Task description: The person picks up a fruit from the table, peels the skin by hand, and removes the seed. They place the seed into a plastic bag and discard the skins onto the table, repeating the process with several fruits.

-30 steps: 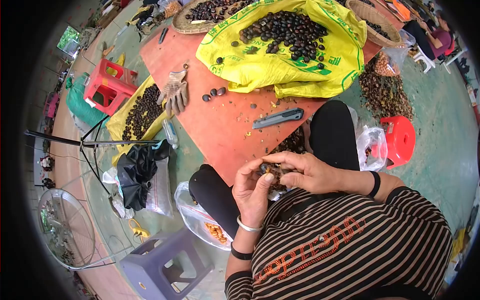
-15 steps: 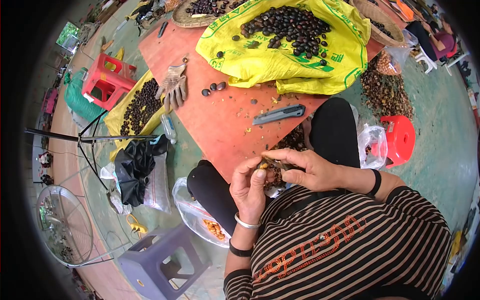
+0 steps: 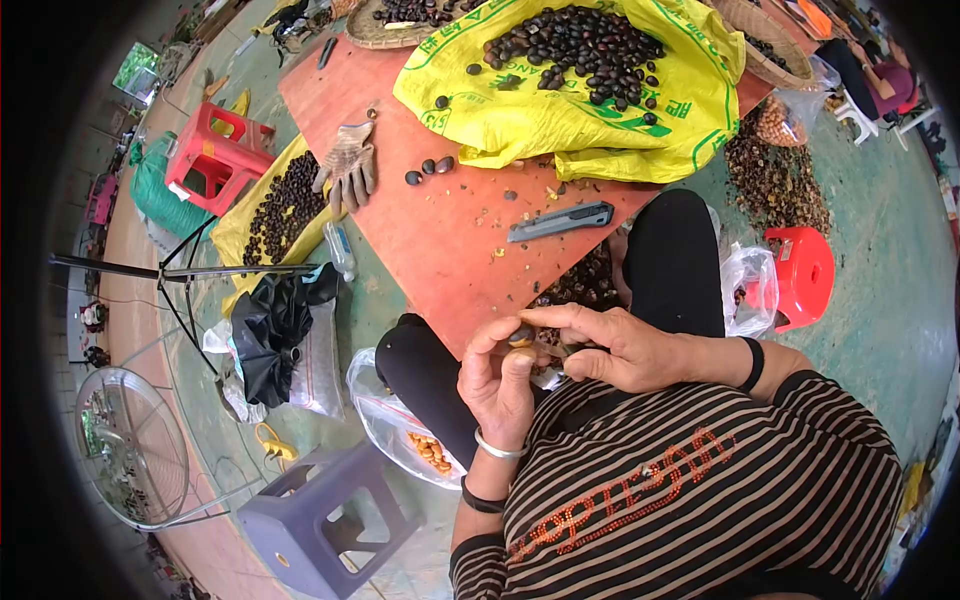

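Note:
Between thumb and fingers, my left hand [image 3: 497,385] pinches a dark nut [image 3: 521,336] whose lower part looks yellow-brown. My right hand [image 3: 610,347] is closed beside it, its index finger reaching to the nut; a small thin tool seems to be in its grip, largely hidden. On the red board [image 3: 400,235] ahead lie a grey utility knife [image 3: 561,222], a worn glove [image 3: 348,168] and a few dark nuts [image 3: 429,170]. A yellow sack [image 3: 480,125] carries a pile of dark nuts [image 3: 580,50].
Shell scraps [image 3: 775,185] and a red stool [image 3: 803,278] are at the right. A plastic bag [image 3: 390,420] with orange kernels lies by my left leg, near a grey-purple stool [image 3: 320,515]. A fan [image 3: 130,450] stands far left. Another person [image 3: 880,85] sits at the upper right.
The nut in my left hand now shows its dark shell on top. My right hand's fingers have shifted slightly around it, and the view has moved a little.

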`<state>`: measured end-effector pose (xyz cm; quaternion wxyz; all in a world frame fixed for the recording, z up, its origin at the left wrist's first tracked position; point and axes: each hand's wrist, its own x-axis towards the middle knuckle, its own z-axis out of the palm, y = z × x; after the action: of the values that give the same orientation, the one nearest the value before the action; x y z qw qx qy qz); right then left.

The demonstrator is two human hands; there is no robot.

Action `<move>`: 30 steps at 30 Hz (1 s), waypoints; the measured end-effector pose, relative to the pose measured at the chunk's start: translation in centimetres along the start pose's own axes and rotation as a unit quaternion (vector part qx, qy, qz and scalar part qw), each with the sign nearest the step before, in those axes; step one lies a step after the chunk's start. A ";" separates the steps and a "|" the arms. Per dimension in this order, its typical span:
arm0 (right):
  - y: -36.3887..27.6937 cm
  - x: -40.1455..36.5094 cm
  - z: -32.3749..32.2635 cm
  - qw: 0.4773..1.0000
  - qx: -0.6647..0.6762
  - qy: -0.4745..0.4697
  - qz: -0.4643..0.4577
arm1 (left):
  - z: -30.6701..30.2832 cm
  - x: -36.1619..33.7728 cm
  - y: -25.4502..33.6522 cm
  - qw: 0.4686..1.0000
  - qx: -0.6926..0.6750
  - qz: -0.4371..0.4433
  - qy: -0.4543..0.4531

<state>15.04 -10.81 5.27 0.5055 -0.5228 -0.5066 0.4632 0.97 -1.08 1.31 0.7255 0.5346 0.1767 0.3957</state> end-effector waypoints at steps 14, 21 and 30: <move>0.7 -0.3 0.2 1.000 -0.004 0.010 -0.019 | -0.4 0.1 -0.8 0.995 0.071 0.064 -0.010; 2.5 -0.4 0.4 0.999 0.038 0.021 0.010 | -0.3 0.2 -0.3 0.997 0.075 0.001 0.005; 1.5 -0.7 -0.2 0.988 0.142 0.038 0.057 | 0.2 -0.2 -0.3 0.995 -0.061 -0.075 0.000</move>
<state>15.33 -11.50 3.75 0.5661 -0.4909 -0.3860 0.5381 1.12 -1.38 1.07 0.7842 0.4748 0.1919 0.3504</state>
